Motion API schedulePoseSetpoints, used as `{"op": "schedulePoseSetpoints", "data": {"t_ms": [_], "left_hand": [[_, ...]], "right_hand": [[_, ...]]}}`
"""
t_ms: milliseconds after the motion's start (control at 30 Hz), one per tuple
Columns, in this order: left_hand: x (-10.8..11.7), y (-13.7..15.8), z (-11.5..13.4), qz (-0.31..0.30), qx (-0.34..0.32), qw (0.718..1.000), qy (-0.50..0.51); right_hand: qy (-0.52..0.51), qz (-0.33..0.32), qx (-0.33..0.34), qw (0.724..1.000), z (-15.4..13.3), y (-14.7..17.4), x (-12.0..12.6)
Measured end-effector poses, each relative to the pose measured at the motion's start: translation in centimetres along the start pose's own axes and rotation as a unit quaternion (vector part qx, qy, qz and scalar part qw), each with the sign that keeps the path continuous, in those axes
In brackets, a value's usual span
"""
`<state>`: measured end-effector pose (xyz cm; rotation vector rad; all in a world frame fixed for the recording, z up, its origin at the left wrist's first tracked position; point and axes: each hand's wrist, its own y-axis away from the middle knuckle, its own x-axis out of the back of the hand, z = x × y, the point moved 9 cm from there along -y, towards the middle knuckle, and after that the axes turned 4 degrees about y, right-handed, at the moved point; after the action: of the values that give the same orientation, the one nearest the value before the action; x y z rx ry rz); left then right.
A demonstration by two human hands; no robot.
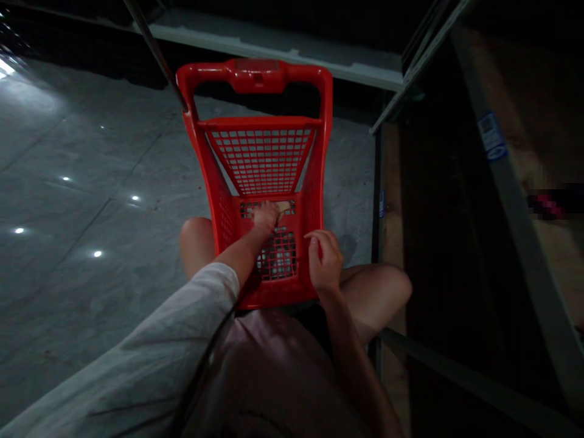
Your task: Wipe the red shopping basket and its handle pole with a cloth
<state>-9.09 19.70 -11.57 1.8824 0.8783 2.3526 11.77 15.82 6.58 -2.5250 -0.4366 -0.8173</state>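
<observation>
A red plastic shopping basket (325,152) with lattice walls stands between my bent knees, its handle at the far end. My left hand (266,215) reaches down inside it, near the floor of the basket. The fingers are curled at a small tan, flat piece (285,207) that sticks out on their right; its kind is too small and dim to tell. At the right rim is my right hand (325,258), its fingers loosely bent and the thumb apart from them. Nothing shows in that hand, and whether it touches the rim is unclear.
Grey shiny floor tiles (91,201) spread to the left. A metal shelf frame (274,48) runs behind the basket. Dark shelving with a wooden board (391,164) and a blue label (493,135) stands close on the right. A thin pole (155,52) meets the basket's handle.
</observation>
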Motion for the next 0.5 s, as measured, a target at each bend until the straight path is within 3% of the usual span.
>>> {"op": "schedulePoseSetpoints", "data": {"t_ms": [167, 267, 367, 500], "left_hand": [[-0.1, 1.9, -7.3, 0.133, 0.225, 0.964, 0.050], [-0.9, 1.5, -8.9, 0.165, 0.290, 0.938, 0.092], [-1.5, -0.5, -7.0, 0.180, 0.258, 0.941, 0.127], [-2.9, -2.5, 0.7, 0.165, 0.060, 0.974, 0.146]], "right_hand": [[-0.039, 0.017, 0.019, 0.999, -0.1, -0.5, -0.1], [-0.015, 0.002, 0.045, 0.999, -0.4, -0.5, -0.5], [0.019, -0.011, 0.076, 0.997, -1.1, -0.1, -1.0], [0.021, -0.003, 0.067, 0.998, -1.3, 0.2, -1.0]]}}
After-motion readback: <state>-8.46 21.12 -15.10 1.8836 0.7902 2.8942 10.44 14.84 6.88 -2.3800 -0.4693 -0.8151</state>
